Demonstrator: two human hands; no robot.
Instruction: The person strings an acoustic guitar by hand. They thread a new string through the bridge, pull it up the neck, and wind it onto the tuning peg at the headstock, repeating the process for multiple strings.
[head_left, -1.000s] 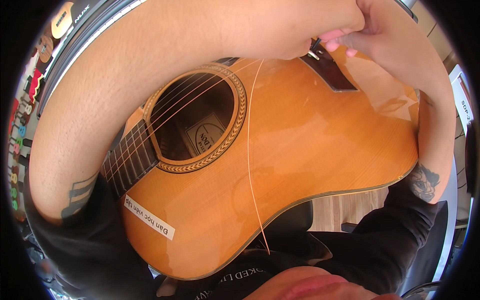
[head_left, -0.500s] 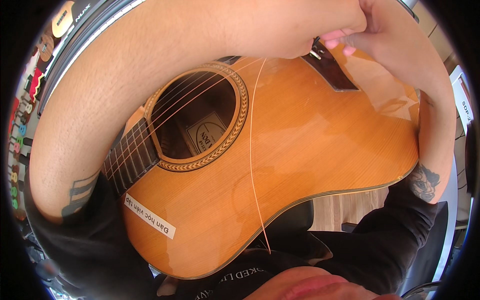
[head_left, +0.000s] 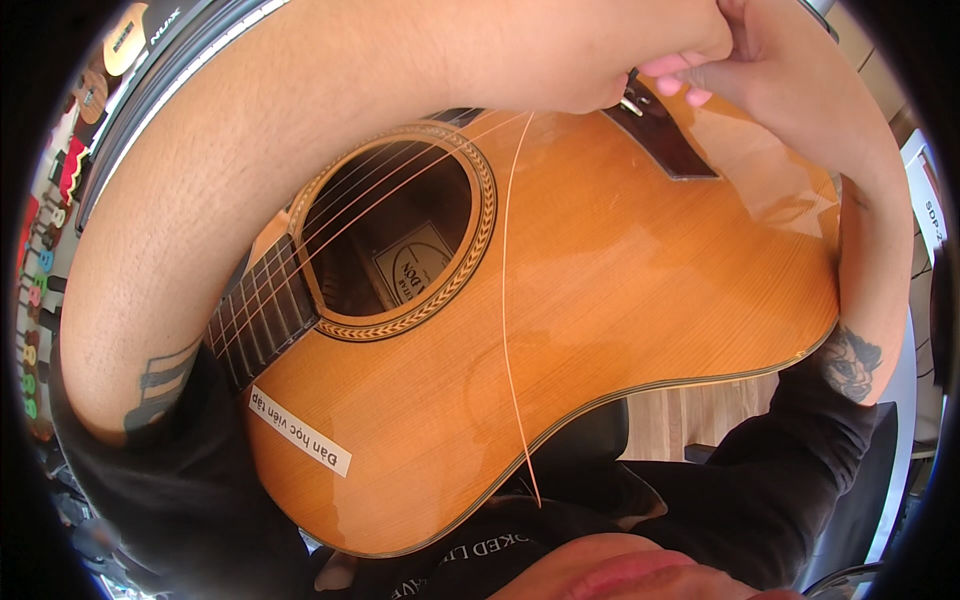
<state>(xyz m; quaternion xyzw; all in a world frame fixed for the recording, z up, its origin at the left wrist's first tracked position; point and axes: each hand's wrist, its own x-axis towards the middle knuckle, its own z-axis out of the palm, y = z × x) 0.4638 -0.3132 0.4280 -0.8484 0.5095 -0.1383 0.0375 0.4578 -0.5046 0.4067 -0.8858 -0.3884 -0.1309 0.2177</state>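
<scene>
An acoustic guitar (head_left: 640, 270) with a glossy orange-brown top lies across my lap. Over its top edge reaches my left hand (head_left: 640, 45), closed above the dark bridge (head_left: 670, 145), its fingertips mostly hidden. Against it, my right hand (head_left: 745, 75) has its fingers curled and pressed together at the bridge end. Between the two hands shows a small dark piece, too covered to name. A loose guitar string (head_left: 506, 320) curves down the top from under my left forearm and past the lower edge. Other strings (head_left: 375, 205) run over the round sound hole (head_left: 395, 240).
A white label (head_left: 300, 432) is stuck near the fretboard (head_left: 260, 310). Behind my left arm stands a keyboard-like long edge (head_left: 190, 70), with small colourful instruments hanging at far left. Wooden floor (head_left: 690, 415) and a dark seat show below the guitar; a white sign (head_left: 925, 185) stands at right.
</scene>
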